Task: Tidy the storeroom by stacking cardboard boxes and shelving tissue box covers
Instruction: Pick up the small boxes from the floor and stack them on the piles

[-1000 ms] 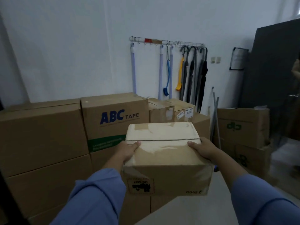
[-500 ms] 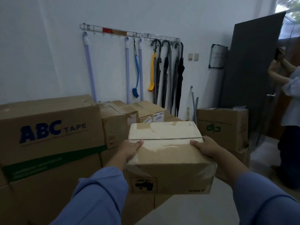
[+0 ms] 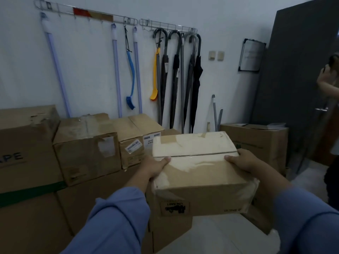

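A white wall (image 3: pixel 82 70) with a rail of hooks (image 3: pixel 86 11) backs the storeroom behind the carried box (image 3: pixel 198 171). Far left of that box stands a big carton (image 3: pixel 23 147), its print cut by the frame so only "APE" reads. Nearer left, a scuffed carton (image 3: pixel 86 149) sits on a lower row, likely the stack being built. The left hand (image 3: pixel 156 165) clasps the box's left side, thumb hooked over the top; its fingers underneath are hidden. Umbrellas (image 3: pixel 176 79) hang above and behind. The box is held level in the air, clear of every stack, probably so it can land flat. The right hand (image 3: pixel 244 160) grips the opposite side likewise. Right of the box stand another carton (image 3: pixel 256 143), a dark panel (image 3: pixel 297 70) and a person (image 3: pixel 328 83) cropped at the edge. No tissue box covers show.
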